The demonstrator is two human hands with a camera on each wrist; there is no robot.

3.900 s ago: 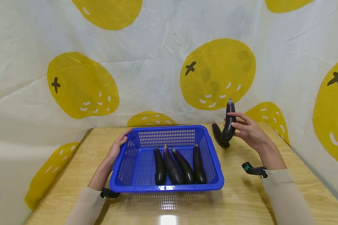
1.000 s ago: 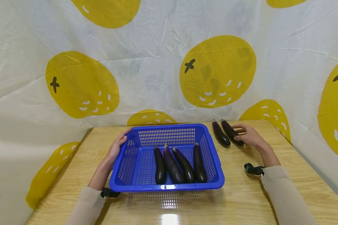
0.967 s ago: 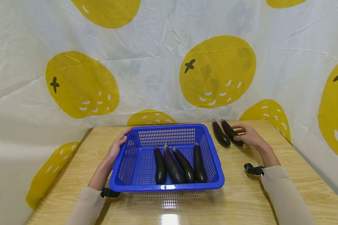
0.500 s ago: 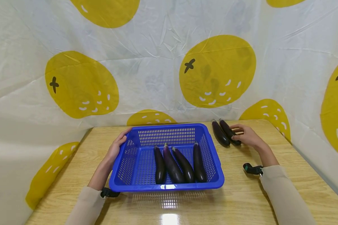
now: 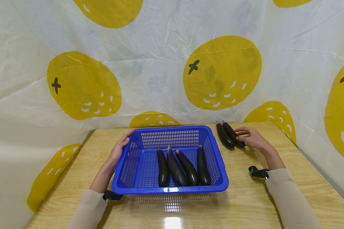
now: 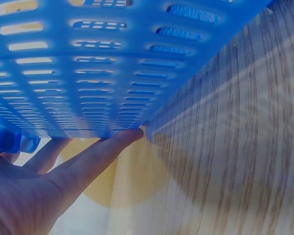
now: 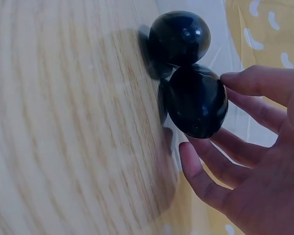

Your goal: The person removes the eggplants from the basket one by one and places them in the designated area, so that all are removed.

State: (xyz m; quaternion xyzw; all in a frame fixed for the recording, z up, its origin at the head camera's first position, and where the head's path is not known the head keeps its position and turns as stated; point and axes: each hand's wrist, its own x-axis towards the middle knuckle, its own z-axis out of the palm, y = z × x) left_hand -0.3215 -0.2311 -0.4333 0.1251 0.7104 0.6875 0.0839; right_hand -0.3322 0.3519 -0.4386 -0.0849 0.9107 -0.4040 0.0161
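Observation:
In the head view a blue plastic basket (image 5: 172, 190) stands in the middle of the table, with several dark eggplants (image 5: 176, 170) lying side by side in its right half. My left hand (image 5: 117, 151) grips the basket's left side near the back corner; in the left wrist view its fingers (image 6: 103, 154) lie along the slotted outer wall. Right of the basket, two eggplants lie on the wood touching each other, the left one (image 5: 225, 136) nearer the basket. My right hand (image 5: 253, 138) holds the right-hand eggplant (image 7: 198, 103), thumb on one side, fingers on the other.
The wooden table (image 5: 246, 197) runs back to a white curtain (image 5: 152, 82) printed with yellow fruit shapes. Black wrist devices (image 5: 258, 172) sit at both sleeve cuffs.
Since the oldest frame, my right hand has lowered its eggplant to the table beside the other one. Over the last second it has slid left against its neighbour. The left hand keeps its place.

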